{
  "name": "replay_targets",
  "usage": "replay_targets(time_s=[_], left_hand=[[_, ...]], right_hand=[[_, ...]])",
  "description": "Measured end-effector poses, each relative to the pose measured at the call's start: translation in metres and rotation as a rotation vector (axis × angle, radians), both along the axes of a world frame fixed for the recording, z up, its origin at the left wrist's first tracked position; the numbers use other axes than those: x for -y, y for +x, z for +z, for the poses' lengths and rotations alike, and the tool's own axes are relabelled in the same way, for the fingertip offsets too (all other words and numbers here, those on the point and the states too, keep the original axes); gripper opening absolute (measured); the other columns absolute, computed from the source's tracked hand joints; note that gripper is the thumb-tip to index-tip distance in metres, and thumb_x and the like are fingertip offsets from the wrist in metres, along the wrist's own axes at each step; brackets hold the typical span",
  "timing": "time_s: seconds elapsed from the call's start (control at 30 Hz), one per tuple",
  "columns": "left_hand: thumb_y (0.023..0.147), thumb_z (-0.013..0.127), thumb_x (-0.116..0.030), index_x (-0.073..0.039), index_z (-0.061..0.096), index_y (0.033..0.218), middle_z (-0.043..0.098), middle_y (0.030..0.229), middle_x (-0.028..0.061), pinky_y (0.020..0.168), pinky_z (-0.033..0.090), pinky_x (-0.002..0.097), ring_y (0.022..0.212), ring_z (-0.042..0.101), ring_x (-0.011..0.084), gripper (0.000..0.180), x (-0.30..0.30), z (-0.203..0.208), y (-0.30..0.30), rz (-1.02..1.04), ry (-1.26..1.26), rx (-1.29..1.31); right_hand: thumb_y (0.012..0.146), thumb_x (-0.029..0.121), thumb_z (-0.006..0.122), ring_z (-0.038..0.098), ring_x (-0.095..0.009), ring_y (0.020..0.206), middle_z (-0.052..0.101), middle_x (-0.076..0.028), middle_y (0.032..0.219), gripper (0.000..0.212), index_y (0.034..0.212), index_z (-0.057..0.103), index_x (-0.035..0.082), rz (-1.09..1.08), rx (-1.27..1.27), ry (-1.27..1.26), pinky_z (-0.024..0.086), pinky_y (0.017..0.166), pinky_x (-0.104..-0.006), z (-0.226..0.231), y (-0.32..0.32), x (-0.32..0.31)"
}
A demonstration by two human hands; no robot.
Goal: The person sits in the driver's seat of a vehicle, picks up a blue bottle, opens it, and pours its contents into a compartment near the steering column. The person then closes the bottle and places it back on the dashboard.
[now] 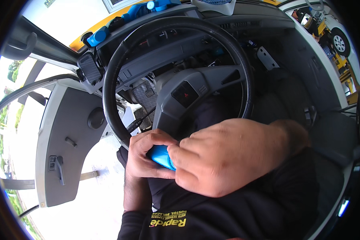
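2 bare hands meet at a glossy, smooth blue object (159, 155), its kind hidden by the digits around it. The left hand (141, 154) has its grip wrapped about the object, digits above and below, parted only by its thickness. The right hand (222, 158) curls over the object's right end with bent fingers; whether its grip pinches anything, I cannot tell. The object sits between the 2 hands, in front of the person's black shirt with yellow lettering (264, 204) and near the lower rim of a large, round black steering wheel (109, 92). The wheel's grey, angular hub (168, 108) bears a dark square panel with a red emblem. Farther out, a thick blue item (98, 37) lies at the left end of the long grey dashboard (160, 54). On the left a grey door panel (70, 120) stands open; at the far right, a white vehicle (354, 60) shows outside.
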State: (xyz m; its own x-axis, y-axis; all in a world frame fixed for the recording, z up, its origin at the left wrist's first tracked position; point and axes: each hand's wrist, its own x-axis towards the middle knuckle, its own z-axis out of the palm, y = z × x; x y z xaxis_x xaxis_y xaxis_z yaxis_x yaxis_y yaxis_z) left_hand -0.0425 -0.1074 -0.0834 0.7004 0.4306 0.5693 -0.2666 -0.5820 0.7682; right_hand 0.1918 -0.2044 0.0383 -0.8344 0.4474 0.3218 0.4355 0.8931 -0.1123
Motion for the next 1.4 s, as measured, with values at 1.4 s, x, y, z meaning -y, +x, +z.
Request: replay_targets(time_s=[1.4], left_hand=[[0.048,0.111,-0.037,0.004,0.065,0.115,0.074,0.099,0.0154,0.083,0.058,0.0346,0.091,0.075,0.0227,0.091,0.02,-0.004,0.0,0.194,-0.333,0.177]], right_hand=[[0.092,0.013,0.078,0.067,-0.028,0.083,0.059,-0.009,0.104,0.021,0.103,0.062,0.005,-0.115,-0.64,-0.061,0.055,0.07,-0.0415,-0.05,0.015,-0.012]])
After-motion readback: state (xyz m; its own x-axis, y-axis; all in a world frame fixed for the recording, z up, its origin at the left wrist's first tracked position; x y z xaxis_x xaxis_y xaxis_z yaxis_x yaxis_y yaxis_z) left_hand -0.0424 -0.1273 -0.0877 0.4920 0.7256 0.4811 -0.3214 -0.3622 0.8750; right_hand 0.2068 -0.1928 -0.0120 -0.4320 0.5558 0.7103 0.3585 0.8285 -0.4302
